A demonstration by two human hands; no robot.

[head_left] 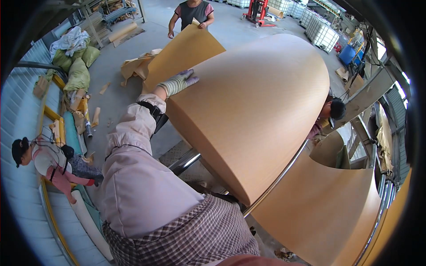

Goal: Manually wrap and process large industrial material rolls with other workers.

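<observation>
My left hand (177, 83), in a striped knit glove, lies with its fingers stretched out on the edge of a large, rounded brown roll (253, 106) of what looks like paper. The fingers rest on its surface and do not wrap round anything. Beyond the hand, a flat yellow-brown sheet (184, 51) touches or lies close to the roll's far side. A co-worker (194, 13) standing there has a hand at the sheet's top corner. My right hand is out of the picture.
A metal bar (277, 181) runs along the roll's right side, beside a broad curved brown sheet (319, 199). Another person (336, 108) is partly hidden behind the roll. At left, one more person (46, 162) is near green sacks (79, 74) and cardboard tubes. Torn paper (137, 66) lies on the floor.
</observation>
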